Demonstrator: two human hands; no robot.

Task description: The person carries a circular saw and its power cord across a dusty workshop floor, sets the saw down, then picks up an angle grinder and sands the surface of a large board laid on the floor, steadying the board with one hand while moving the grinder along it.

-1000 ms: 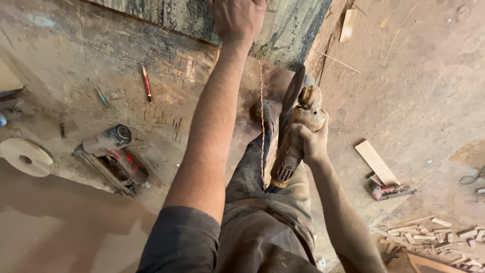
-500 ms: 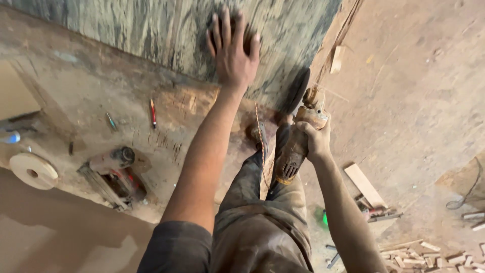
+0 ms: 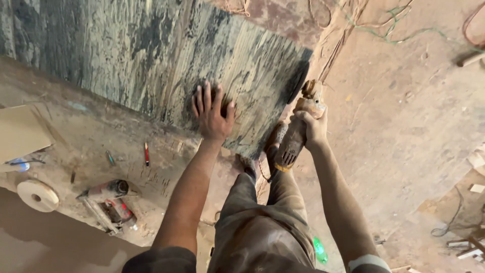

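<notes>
Slab: large dark green-grey veined stone slab [image 3: 151,55] lies flat on a dusty workbench [image 3: 60,151]; its near right corner juts past the bench edge, over the person's legs.
Left hand: left hand [image 3: 212,114] pressed flat on the slab, fingers spread, palm down near the near edge. Grips nothing; it is bracing.
Right hand: right hand [image 3: 313,126] clenched round the body of an angle grinder [image 3: 295,131], wrist straight.
Grinder: dark disc [image 3: 298,81] sits against the slab's right edge, close to the far corner. Cannot tell whether it is spinning.
Step in hand: reads as working the slab's right edge with the grinder while the other hand steadies the stone.
Next move calls for: firm downward pressure from the bracing hand, disc kept square to the edge, and travel along that edge held away from the legs below.
Bench clutter: red pencil [image 3: 146,153], second power tool [image 3: 108,202], pale round disc [image 3: 38,195] at left, all well apart from the hands.
</notes>
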